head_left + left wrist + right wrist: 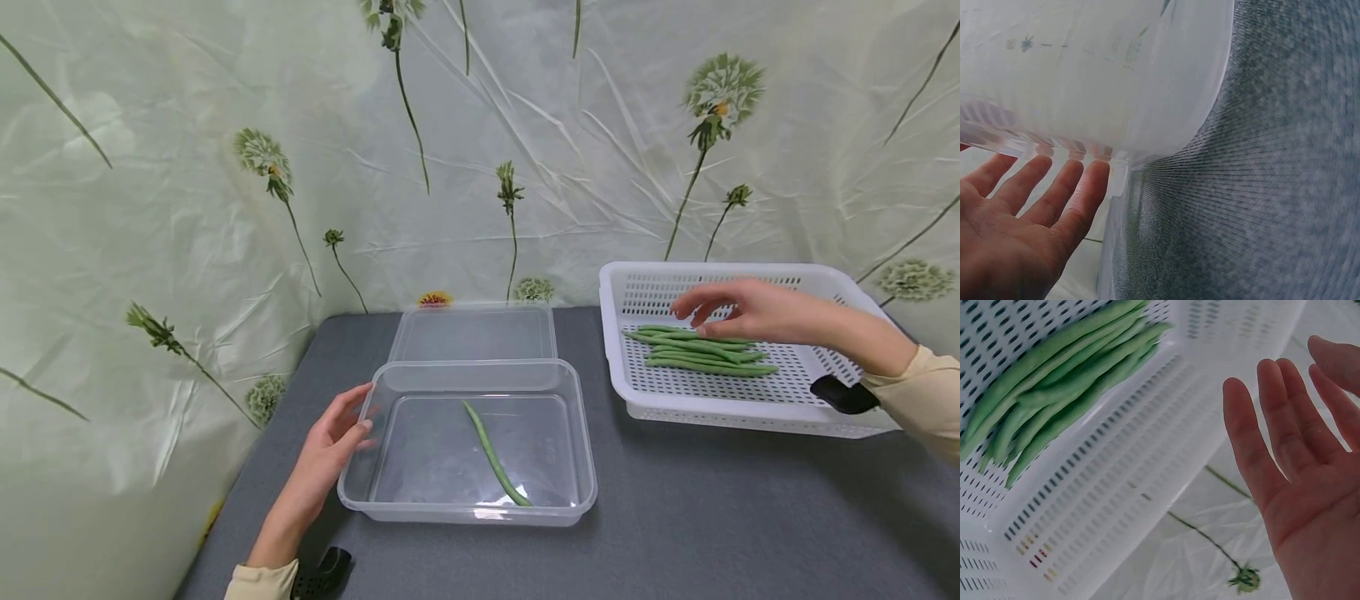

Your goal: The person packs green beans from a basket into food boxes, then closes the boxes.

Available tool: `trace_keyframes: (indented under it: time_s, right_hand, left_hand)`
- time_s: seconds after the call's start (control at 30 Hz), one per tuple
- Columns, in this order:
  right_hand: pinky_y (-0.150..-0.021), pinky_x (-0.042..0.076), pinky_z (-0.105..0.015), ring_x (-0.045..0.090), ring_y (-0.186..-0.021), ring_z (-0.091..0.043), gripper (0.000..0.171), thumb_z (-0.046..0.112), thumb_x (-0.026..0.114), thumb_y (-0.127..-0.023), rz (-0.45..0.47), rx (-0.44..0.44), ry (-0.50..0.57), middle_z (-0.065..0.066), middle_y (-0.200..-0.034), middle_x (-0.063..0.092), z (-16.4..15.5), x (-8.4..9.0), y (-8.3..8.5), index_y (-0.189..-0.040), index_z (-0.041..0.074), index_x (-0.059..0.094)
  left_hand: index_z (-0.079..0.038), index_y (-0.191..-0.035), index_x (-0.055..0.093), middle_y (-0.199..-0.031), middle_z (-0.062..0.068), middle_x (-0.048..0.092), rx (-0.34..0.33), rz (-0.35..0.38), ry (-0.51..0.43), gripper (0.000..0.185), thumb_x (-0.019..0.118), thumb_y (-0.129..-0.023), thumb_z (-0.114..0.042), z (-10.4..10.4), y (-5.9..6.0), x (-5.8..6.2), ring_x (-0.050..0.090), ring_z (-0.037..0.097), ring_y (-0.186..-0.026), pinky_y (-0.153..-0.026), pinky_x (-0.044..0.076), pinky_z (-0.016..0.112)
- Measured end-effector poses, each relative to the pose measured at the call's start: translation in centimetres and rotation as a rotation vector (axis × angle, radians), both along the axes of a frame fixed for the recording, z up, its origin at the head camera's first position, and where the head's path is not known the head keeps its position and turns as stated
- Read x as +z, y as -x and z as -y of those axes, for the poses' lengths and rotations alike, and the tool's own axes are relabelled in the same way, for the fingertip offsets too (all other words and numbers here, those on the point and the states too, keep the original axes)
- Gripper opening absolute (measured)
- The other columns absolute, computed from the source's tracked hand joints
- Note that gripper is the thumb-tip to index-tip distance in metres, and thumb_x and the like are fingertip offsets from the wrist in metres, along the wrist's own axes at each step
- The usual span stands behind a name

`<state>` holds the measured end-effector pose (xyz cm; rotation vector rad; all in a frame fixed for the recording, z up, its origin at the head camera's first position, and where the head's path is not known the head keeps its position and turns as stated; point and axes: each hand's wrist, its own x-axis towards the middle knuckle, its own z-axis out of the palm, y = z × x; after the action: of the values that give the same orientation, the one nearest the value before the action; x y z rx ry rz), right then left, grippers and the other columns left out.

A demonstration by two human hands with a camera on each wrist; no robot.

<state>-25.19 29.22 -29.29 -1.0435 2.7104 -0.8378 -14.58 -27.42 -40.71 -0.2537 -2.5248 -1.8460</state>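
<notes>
One green bean [495, 458] lies slantwise in a clear plastic container [468, 515]. At that container's left wall is my left hand [322, 450]; in the left wrist view its extended fingers [1088, 194] meet the outside of the wall. My right hand [757, 310] hovers over a white perforated basket [750, 417], loosely bent and holding nothing. Below it, several green beans [697, 354] lie side by side on the basket floor. The right wrist view shows the hand's fingers [1241, 425] apart from the bean pile [1066, 381].
Behind the container lies a flat translucent lid [472, 333]. A grey cloth [675, 508] covers the table under everything. A pale plastic sheet printed with flowers [465, 242] hangs along the back and left edges. The basket stands right of the container, near the back edge.
</notes>
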Motion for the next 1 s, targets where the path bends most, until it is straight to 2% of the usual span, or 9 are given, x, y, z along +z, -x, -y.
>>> trace_keyframes:
  time_s: [0.17,0.4,0.6,0.67,0.83,1.0]
  right_hand:
    - [-0.079,0.052,-0.029,0.065,-0.096,-0.016,0.034,0.003,0.070,-0.090,0.028,0.015,-0.050,-0.007,-0.113,0.067,-0.3,-0.9,2.1,-0.123,0.009,0.065]
    - [-0.080,0.052,-0.031,0.065,-0.101,-0.027,0.033,0.000,0.068,-0.090,0.196,0.065,-0.076,-0.014,-0.118,0.065,-0.5,-2.5,4.3,-0.123,-0.001,0.063]
    - [-0.082,0.052,-0.030,0.063,-0.104,-0.032,0.033,-0.003,0.066,-0.089,0.270,0.046,-0.094,-0.016,-0.120,0.064,-0.5,-3.7,5.6,-0.122,-0.003,0.063]
    - [-0.082,0.052,-0.031,0.062,-0.106,-0.034,0.035,-0.004,0.065,-0.090,0.304,0.047,-0.087,-0.018,-0.121,0.063,-0.6,-4.2,5.9,-0.124,-0.006,0.061]
    - [-0.073,0.055,-0.035,0.060,-0.109,-0.039,0.036,-0.004,0.063,-0.091,0.385,0.033,-0.041,-0.022,-0.119,0.062,-1.0,-5.2,6.5,-0.127,-0.010,0.057]
    - [-0.076,0.054,-0.032,0.061,-0.107,-0.034,0.034,-0.002,0.063,-0.092,0.371,0.049,-0.001,-0.020,-0.117,0.064,-1.7,-6.1,7.1,-0.125,-0.010,0.058]
  left_hand:
    - [-0.013,-0.150,0.037,-0.154,0.011,0.034,0.005,0.005,0.005,0.050,0.052,-0.103,-0.011,0.0,0.0,0.2,0.043,0.033,-0.133,-0.088,0.052,0.033]
    - [-0.013,-0.150,0.037,-0.154,0.011,0.034,0.003,0.015,0.005,0.050,0.052,-0.103,-0.009,0.0,0.1,0.1,0.042,0.033,-0.134,-0.088,0.052,0.034]
    - [-0.013,-0.150,0.036,-0.154,0.011,0.034,0.002,0.009,0.005,0.050,0.051,-0.103,-0.007,0.0,0.1,0.0,0.042,0.033,-0.134,-0.089,0.052,0.034]
    - [-0.013,-0.150,0.036,-0.154,0.011,0.034,-0.001,0.007,0.000,0.051,0.051,-0.102,-0.007,0.0,0.1,0.0,0.042,0.034,-0.134,-0.089,0.052,0.035]
    - [-0.012,-0.151,0.036,-0.154,0.011,0.034,-0.004,0.001,-0.005,0.051,0.051,-0.102,-0.006,0.0,0.1,-0.2,0.042,0.034,-0.133,-0.089,0.052,0.035]
    - [-0.012,-0.151,0.036,-0.154,0.012,0.034,-0.003,-0.001,-0.005,0.051,0.052,-0.102,-0.006,0.1,0.1,-0.3,0.042,0.034,-0.134,-0.089,0.052,0.035]
